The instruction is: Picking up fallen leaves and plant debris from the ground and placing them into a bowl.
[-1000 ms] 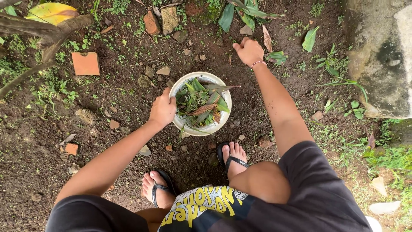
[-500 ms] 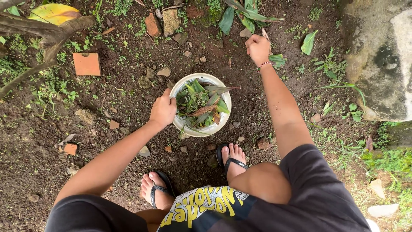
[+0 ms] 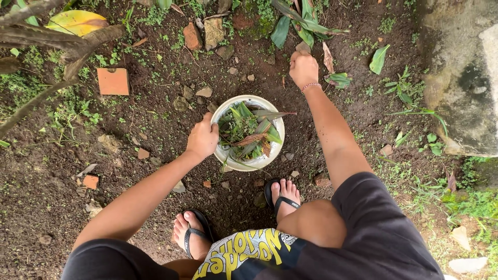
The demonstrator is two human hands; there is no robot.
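Since a second ago your right hand (image 3: 303, 69) has drawn back a little from the fallen leaves toward the plant clump, while your left hand (image 3: 202, 139) has stayed on the bowl (image 3: 226, 155).

From the head camera, the round white bowl sits upright on the bare soil (image 3: 155, 171) just in front of your sandalled feet (image 3: 284, 193), its mouth facing straight up at you. Being round, it has no long axis; the cut leaves (image 3: 249, 132) inside it lie mostly from lower left to upper right, and one long blade pokes out over the rim to the right.

No packages or labels show. A square terracotta tile (image 3: 113, 81) lies flat at upper left, well apart from the bowl, with smaller reddish shards (image 3: 91, 181) scattered on the soil lower down.

Your left fingers (image 3: 207, 120) are curled over the bowl's left rim, gripping it. Your right fingers are folded into a closed fist at the base of the green plant (image 3: 298, 21); you cannot tell whether they pinch a stem or soil, as the back of the hand hides them. A loose green leaf (image 3: 378, 58) lies to its right.
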